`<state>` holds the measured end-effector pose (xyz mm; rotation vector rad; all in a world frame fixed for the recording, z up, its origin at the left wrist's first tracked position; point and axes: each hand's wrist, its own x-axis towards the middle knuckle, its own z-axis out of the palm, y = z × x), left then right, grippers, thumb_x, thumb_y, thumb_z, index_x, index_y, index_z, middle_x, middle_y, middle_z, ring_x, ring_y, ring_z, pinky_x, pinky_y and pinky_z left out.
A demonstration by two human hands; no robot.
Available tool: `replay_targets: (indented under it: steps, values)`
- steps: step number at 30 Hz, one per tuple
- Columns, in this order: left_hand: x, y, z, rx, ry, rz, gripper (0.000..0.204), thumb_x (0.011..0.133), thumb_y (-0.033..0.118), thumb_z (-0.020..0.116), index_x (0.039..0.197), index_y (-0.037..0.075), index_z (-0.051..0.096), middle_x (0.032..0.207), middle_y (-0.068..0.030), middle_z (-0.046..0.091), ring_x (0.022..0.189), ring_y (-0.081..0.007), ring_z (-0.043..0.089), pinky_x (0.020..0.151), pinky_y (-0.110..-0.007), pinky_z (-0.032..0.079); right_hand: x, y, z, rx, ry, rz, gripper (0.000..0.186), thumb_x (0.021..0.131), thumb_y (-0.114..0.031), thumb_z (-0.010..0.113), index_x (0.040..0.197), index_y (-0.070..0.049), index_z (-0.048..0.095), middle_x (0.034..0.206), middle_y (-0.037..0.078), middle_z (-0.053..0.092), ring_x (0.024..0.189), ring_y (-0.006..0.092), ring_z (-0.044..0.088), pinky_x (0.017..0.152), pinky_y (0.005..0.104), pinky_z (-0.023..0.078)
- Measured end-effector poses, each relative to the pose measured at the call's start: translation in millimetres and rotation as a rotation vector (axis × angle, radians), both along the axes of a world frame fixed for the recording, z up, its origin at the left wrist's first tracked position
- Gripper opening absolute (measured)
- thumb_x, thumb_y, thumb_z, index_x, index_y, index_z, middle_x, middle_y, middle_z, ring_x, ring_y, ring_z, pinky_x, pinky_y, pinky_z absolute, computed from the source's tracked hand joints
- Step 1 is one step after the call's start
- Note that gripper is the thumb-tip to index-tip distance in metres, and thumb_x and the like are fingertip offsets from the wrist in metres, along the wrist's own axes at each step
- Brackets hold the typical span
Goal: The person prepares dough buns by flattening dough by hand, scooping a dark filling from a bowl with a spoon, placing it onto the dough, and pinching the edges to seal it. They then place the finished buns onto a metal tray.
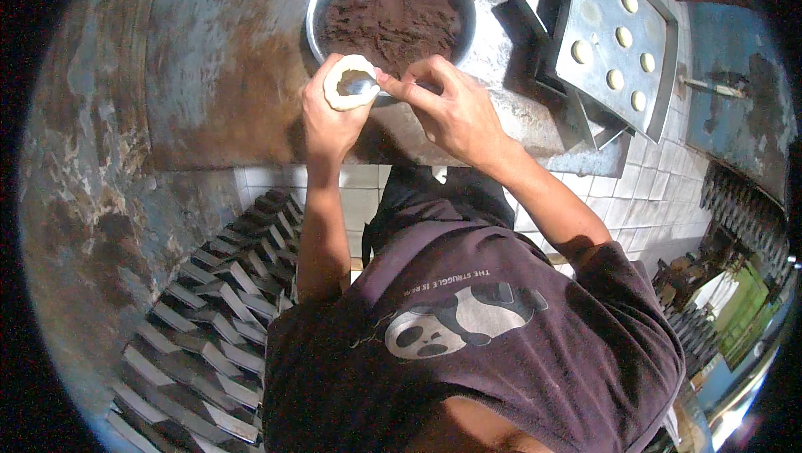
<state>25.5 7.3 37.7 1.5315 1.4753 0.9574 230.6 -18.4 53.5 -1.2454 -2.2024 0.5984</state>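
Note:
My left hand (331, 123) is closed around a pale piece of dough (340, 100), shaped like a cup with its opening facing up. Inside that opening rests the bowl of a metal spoon (357, 83). The fingers of my right hand (455, 110) pinch the spoon's handle, most of which they hide. Just beyond both hands stands a round metal basin (314, 14), holding a dark brown, crumbly paste (393, 14). How much paste is in the dough cannot be made out.
At the right, a metal tray (601, 31) carries several small round dough pieces (623, 37) and sits on more stacked trays (551, 60). The worn metal table (234, 60) ends just before my body. Rows of metal trays (221, 319) stand at the lower left, beside a stained wall (92, 144).

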Motion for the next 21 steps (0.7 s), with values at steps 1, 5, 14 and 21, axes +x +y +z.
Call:
replay_targets:
  steps: [1,5,14,21]
  values:
    - [1,0,-7,0.021,-0.029,0.008,0.022,0.08,0.006,0.081,0.098,0.002,0.068,0.09,-0.0064,0.073,0.083,-0.0151,0.068,0.078,-0.031,0.054,2,-6,-4,-0.013,0.009,-0.022,0.053,0.083,-0.011,0.072,0.133,-0.024,0.066,0.113,0.009,0.06,0.098,0.0337,0.065,0.083,0.0444,0.057]
    - [9,-9,-33,-0.1,-0.102,0.167,0.018,0.089,0.014,0.08,0.096,0.001,0.069,0.088,-0.004,0.071,0.082,-0.0135,0.066,0.078,-0.03,0.052,29,-39,-61,-0.224,0.241,-0.238,0.033,0.087,-0.01,0.067,0.12,-0.012,0.067,0.107,0.014,0.062,0.095,0.0343,0.067,0.081,0.042,0.056]
    - [31,-14,-12,-0.17,-0.042,-0.289,0.029,0.085,0.021,0.086,0.098,0.002,0.068,0.088,-0.0047,0.07,0.083,-0.0113,0.064,0.078,-0.031,0.053,123,-72,-169,-0.465,0.083,-0.393,0.041,0.091,-0.03,0.075,0.121,-0.004,0.067,0.115,0.02,0.066,0.109,0.0374,0.066,0.096,0.0454,0.052]
    - [45,-11,11,-0.214,-0.073,-0.499,0.037,0.078,0.018,0.088,0.103,0.0,0.068,0.093,-0.0069,0.074,0.086,-0.0141,0.067,0.08,-0.033,0.055,50,-1,38,-0.207,0.223,0.082,0.062,0.079,-0.039,0.087,0.126,-0.006,0.066,0.12,0.016,0.062,0.119,0.0354,0.061,0.101,0.0429,0.05]
